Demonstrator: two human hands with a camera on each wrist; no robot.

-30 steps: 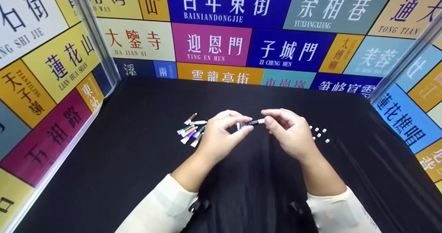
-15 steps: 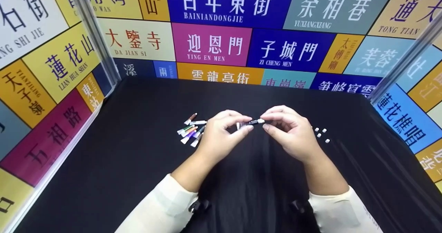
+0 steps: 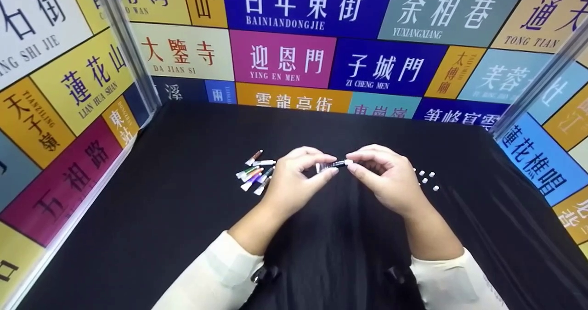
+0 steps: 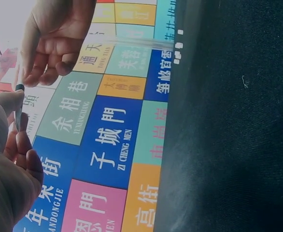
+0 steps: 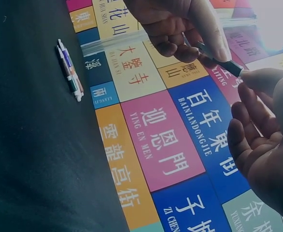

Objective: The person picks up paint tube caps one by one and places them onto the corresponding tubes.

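Above the middle of the black cloth, my left hand point(image 3: 294, 177) pinches a small black paint tube point(image 3: 339, 164) between thumb and fingers. The tube lies nearly level, its flat crimped end toward the left palm. At its other end sits a white cap point(image 3: 348, 162), pinched by the thumb and fingertips of my right hand point(image 3: 390, 174). In the right wrist view the dark paint tube point(image 5: 232, 66) spans both hands, and the right fingers hide most of the cap. The left wrist view shows the left hand point(image 4: 16, 154) below the right hand point(image 4: 59, 43).
Left of the hands lies a loose pile of paint tubes point(image 3: 251, 177) in several colours, partly behind the left hand. Several small white caps point(image 3: 425, 180) lie on the cloth to the right. Printed sign panels point(image 3: 282, 59) wall the black table point(image 3: 183, 131) at the back and sides.
The right fingers loosened around the cap, leaving it exposed half a second ago, then closed on it again. The left hand and the tube stay nearly in place.
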